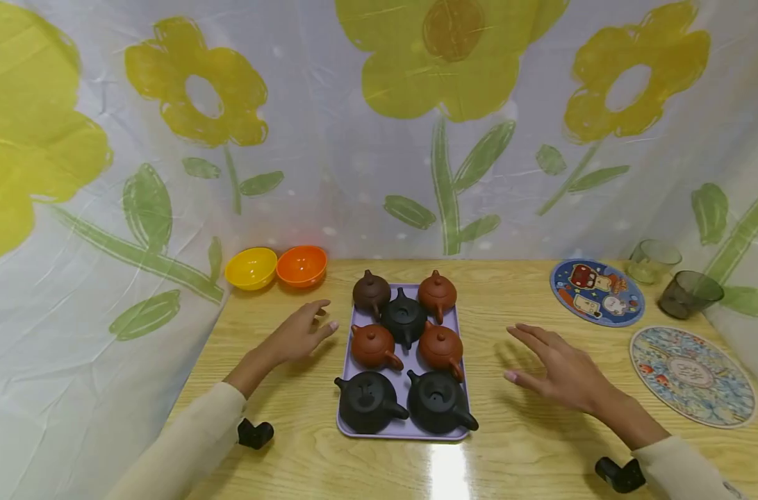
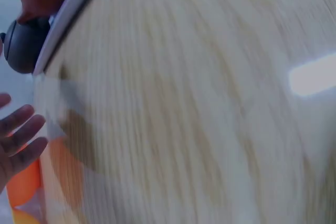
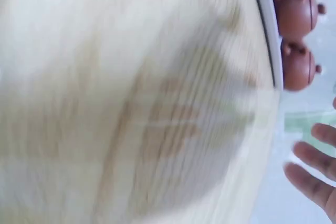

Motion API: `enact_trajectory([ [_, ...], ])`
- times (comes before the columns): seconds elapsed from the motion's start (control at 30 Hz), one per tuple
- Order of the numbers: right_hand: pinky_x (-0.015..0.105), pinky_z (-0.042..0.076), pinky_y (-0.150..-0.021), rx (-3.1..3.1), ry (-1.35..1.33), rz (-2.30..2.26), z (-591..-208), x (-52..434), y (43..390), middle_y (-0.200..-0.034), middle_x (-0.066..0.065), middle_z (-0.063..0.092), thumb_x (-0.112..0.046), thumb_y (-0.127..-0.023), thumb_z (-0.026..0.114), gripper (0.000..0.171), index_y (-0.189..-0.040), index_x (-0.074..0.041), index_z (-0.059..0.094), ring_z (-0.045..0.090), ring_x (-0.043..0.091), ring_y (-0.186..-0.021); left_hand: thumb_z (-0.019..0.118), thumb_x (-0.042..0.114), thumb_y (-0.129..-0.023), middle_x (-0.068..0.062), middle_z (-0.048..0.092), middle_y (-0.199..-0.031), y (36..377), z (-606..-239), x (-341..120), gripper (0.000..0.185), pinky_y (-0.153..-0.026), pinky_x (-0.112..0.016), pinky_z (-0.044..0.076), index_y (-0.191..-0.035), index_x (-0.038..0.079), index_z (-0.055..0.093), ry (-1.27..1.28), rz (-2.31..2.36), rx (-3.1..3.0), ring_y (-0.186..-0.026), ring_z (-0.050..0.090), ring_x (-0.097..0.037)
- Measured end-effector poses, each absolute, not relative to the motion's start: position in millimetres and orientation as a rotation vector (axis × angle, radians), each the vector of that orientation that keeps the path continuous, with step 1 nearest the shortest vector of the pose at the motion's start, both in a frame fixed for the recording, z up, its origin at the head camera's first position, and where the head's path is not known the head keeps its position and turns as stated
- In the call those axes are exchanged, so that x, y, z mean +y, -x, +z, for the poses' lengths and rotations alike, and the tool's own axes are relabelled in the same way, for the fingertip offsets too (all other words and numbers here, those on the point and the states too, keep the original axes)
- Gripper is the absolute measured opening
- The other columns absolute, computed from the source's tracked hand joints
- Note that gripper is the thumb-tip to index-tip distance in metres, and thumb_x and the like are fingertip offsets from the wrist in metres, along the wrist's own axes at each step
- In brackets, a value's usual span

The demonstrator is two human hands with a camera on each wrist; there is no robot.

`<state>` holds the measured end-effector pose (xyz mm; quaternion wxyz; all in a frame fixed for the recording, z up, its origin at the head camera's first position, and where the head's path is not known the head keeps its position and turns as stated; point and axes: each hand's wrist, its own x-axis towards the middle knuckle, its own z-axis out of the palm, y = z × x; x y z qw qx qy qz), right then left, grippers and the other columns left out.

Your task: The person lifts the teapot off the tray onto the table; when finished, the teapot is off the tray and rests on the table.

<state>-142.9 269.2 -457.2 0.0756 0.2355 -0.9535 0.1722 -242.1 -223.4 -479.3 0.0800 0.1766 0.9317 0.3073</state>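
A lilac tray (image 1: 347, 427) lies on the wooden table and carries several small clay teapots: brown ones (image 1: 374, 345), black ones (image 1: 369, 401) and a dark brown one (image 1: 371, 292). My left hand (image 1: 300, 332) hovers open just left of the tray, fingers pointing at it and holding nothing. My right hand (image 1: 556, 366) hovers open to the right of the tray with fingers spread, also holding nothing. In the left wrist view my fingertips (image 2: 18, 135) show near the tray edge (image 2: 63, 19). The right wrist view is blurred; it shows two brown teapots (image 3: 295, 35) and my fingertips (image 3: 315, 174).
A yellow bowl (image 1: 251, 267) and an orange bowl (image 1: 301, 265) sit at the back left. Two round patterned mats (image 1: 596, 292) (image 1: 692, 375) and two tinted glasses (image 1: 689, 294) (image 1: 652, 260) are on the right. A flowered cloth (image 1: 379, 125) hangs behind the table.
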Motion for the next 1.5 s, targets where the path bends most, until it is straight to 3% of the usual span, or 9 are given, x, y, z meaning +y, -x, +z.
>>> enact_trajectory([
  [0.17,0.031,0.055,-0.065,-2.894,-0.632,0.871,-454.7,255.4,130.3,-0.131,0.008,0.064,-0.042,-0.095,0.067,0.051,-0.139,-0.018,0.056,0.068,0.018,-0.096,0.058,0.032,-0.102,-0.020,0.067,-0.120,248.3,-478.9,-208.7,0.052,-0.084,-0.042,0.060,-0.141,-0.002,0.048,-0.330,1.178,2.681,-0.101,0.068,-0.031],
  [0.27,0.024,0.054,-0.062,-2.884,-0.600,1.111,-455.8,246.2,125.2,-0.124,0.009,0.068,-0.035,-0.097,0.066,0.041,-0.132,-0.014,0.062,0.067,0.009,-0.086,0.059,0.027,-0.101,-0.020,0.070,-0.111,252.3,-479.8,-199.9,0.045,-0.073,-0.031,0.057,-0.134,-0.004,0.054,-0.226,1.271,2.636,-0.090,0.068,-0.026],
  [0.37,0.025,0.055,-0.061,-2.870,-0.566,1.316,-457.1,237.0,120.1,-0.117,0.011,0.070,-0.032,-0.098,0.065,0.034,-0.124,-0.009,0.065,0.067,0.008,-0.080,0.060,0.023,-0.100,-0.020,0.071,-0.106,256.8,-482.4,-192.0,0.043,-0.071,-0.026,0.057,-0.131,-0.006,0.056,-0.142,1.346,2.586,-0.087,0.068,-0.022],
  [0.47,0.026,0.055,-0.060,-2.868,-0.528,1.468,-459.0,228.2,114.3,-0.112,0.010,0.070,-0.031,-0.099,0.064,0.031,-0.118,-0.007,0.067,0.068,0.014,-0.079,0.059,0.020,-0.099,-0.021,0.069,-0.106,260.8,-486.3,-186.3,0.042,-0.071,-0.031,0.061,-0.131,-0.008,0.053,-0.063,1.444,2.493,-0.085,0.067,-0.020],
  [0.73,0.024,0.051,-0.054,-2.866,-0.481,1.689,-468.9,206.1,99.4,-0.100,0.008,0.069,-0.028,-0.097,0.066,0.021,-0.106,-0.009,0.069,0.066,0.015,-0.068,0.061,0.013,-0.095,-0.016,0.064,-0.107,267.2,-489.8,-172.2,0.040,-0.057,-0.027,0.060,-0.129,-0.005,0.053,0.053,1.497,2.410,-0.059,0.062,-0.011],
  [1.03,0.022,0.045,-0.046,-2.941,-0.421,1.685,-474.3,184.2,91.7,-0.090,0.001,0.069,-0.040,-0.092,0.072,0.022,-0.092,-0.018,0.071,0.064,0.015,-0.058,0.059,0.002,-0.093,-0.011,0.064,-0.090,269.2,-490.5,-164.1,0.031,-0.054,-0.026,0.059,-0.122,-0.007,0.054,0.017,1.424,2.467,-0.059,0.059,-0.012],
  [1.27,0.022,0.045,-0.048,-2.981,-0.432,1.548,-473.3,180.9,90.9,-0.080,-0.004,0.063,-0.040,-0.093,0.070,0.025,-0.081,-0.018,0.072,0.055,0.006,-0.054,0.058,0.000,-0.094,-0.016,0.067,-0.093,269.5,-491.9,-163.6,0.032,-0.055,-0.027,0.059,-0.124,-0.009,0.052,-0.076,1.438,2.461,-0.060,0.060,-0.012],
  [1.5,0.022,0.044,-0.050,-3.048,-0.486,1.548,-471.5,180.4,93.7,-0.075,-0.003,0.060,-0.043,-0.096,0.065,0.036,-0.072,-0.016,0.073,0.053,0.008,-0.062,0.056,-0.001,-0.095,-0.015,0.065,-0.094,270.1,-494.0,-166.7,0.033,-0.056,-0.028,0.060,-0.126,-0.007,0.050,-0.059,1.462,2.422,-0.061,0.060,-0.012],
])
